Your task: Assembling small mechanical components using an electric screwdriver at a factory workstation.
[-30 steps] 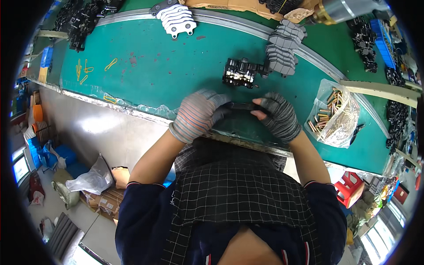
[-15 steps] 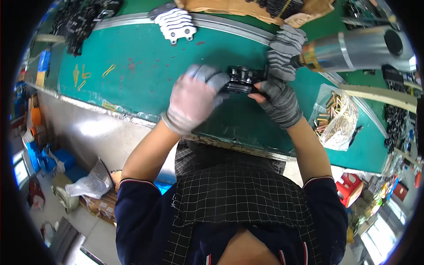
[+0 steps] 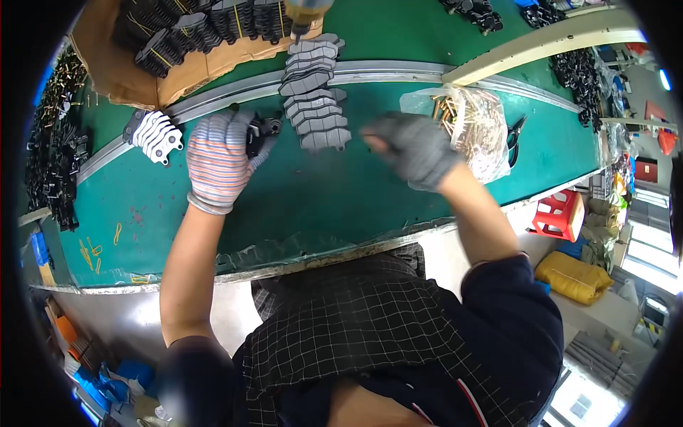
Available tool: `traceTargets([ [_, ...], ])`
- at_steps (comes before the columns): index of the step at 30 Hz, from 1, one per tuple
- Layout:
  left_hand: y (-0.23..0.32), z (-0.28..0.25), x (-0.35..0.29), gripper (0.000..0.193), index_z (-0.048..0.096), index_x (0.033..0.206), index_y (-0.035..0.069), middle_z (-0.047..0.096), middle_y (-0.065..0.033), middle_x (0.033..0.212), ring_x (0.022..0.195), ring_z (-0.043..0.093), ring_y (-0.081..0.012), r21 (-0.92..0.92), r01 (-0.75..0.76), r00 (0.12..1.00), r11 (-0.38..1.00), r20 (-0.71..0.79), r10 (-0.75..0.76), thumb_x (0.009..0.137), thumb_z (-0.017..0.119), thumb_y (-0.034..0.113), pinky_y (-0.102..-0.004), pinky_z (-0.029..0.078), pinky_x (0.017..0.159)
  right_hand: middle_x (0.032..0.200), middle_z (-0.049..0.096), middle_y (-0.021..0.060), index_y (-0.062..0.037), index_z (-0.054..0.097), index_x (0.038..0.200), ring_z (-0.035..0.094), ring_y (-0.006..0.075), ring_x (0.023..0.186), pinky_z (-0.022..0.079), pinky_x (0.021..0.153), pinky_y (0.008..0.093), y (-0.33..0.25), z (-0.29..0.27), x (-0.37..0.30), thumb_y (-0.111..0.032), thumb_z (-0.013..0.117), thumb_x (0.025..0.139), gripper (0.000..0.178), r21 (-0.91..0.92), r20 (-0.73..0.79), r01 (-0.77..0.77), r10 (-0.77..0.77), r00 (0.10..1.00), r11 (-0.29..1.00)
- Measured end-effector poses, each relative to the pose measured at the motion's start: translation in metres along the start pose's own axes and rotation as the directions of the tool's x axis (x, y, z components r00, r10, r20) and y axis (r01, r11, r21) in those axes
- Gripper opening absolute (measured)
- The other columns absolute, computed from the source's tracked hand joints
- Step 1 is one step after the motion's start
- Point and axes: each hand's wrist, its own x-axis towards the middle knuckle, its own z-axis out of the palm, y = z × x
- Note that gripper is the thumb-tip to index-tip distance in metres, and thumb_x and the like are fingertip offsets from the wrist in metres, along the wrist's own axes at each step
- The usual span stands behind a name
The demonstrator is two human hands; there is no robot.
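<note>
My left hand (image 3: 219, 156), in a striped knit glove, is closed around a black metal part that looks like a brake caliper (image 3: 265, 134), held above the green tabletop. Much of that part is hidden behind the fingers. My right hand (image 3: 414, 148), in a grey fingertip-less glove, is over the table between the row of grey brake pads (image 3: 316, 117) and a clear plastic bag of copper-coloured pins (image 3: 478, 132). Motion smears its fingers, so whether it holds anything does not show. Left of my left hand lies a stack of white-faced brake pads (image 3: 154, 136).
A metal rail (image 3: 388, 71) crosses the table behind the pads. Beyond it, a cardboard box (image 3: 192, 82) holds several stacks of black pads. A power driver (image 3: 307, 13) hangs over the far edge. Black-handled pliers (image 3: 515, 139) lie beside the bag; yellow bands (image 3: 91, 252) are at left.
The view has swung to the right. My right hand has let go of the caliper and moved away towards the bag of pins. My left hand still holds the caliper.
</note>
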Motion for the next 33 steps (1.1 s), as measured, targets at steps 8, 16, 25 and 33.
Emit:
traceTargets([
  [8, 0.032, -0.021, -0.013, 0.047, 0.058, 0.101, 0.007, 0.061, -0.0106, 0.091, 0.082, 0.06, -0.0285, -0.186, 0.31, 0.95, 0.932, 0.043, -0.308, 0.065, 0.082, 0.026, -0.035, 0.051, 0.07, 0.088, 0.064, 0.0142, -0.0096, 0.066, 0.095, 0.063, 0.0328, 0.085, 0.052, 0.076, 0.0434, 0.086, -0.011, -0.053, -0.015, 0.058, 0.081, 0.017, -0.53, 0.155, 0.008, 0.087, 0.984, 0.848],
  [16, 0.108, -0.049, -0.038, 0.047, 0.058, 0.108, 0.002, 0.064, -0.0085, 0.088, 0.078, 0.063, -0.0198, -0.824, 0.559, 0.6, -0.089, 0.476, -0.643, 0.074, 0.076, 0.03, -0.0323, 0.054, 0.073, 0.095, 0.065, 0.0179, -0.0106, 0.067, 0.097, 0.062, 0.0358, 0.087, 0.051, 0.079, 0.0427, 0.114, 0.01, -0.004, -0.013, 0.057, 0.079, 0.02, -0.599, -0.077, -0.446, 0.506, 0.859, 0.666],
  [25, 0.129, -0.044, -0.049, 0.064, 0.051, 0.118, 0.005, 0.061, -0.0097, 0.085, 0.067, 0.061, -0.0178, -0.645, 0.381, 0.558, -0.663, 0.732, -0.391, 0.081, 0.065, 0.055, -0.0301, 0.055, 0.058, 0.096, 0.066, 0.0172, -0.0096, 0.067, 0.098, 0.062, 0.0367, 0.091, 0.051, 0.08, 0.0413, 0.09, -0.001, -0.014, -0.017, 0.056, 0.08, 0.022, -0.467, 0.093, -0.435, 0.532, 0.841, 0.77],
  [33, 0.122, -0.055, -0.044, 0.068, 0.052, 0.121, 0.009, 0.062, -0.0071, 0.097, 0.081, 0.063, -0.0184, -0.487, 0.239, 0.471, -0.84, 0.815, -0.338, 0.079, 0.064, 0.061, -0.0309, 0.055, 0.065, 0.09, 0.066, 0.0119, -0.0033, 0.062, 0.094, 0.063, 0.0187, 0.084, 0.049, 0.078, 0.0293, -0.028, 0.002, -0.035, -0.002, 0.066, 0.081, 0.014, 0.521, -0.307, 0.057, 0.125, 0.943, 0.852],
])
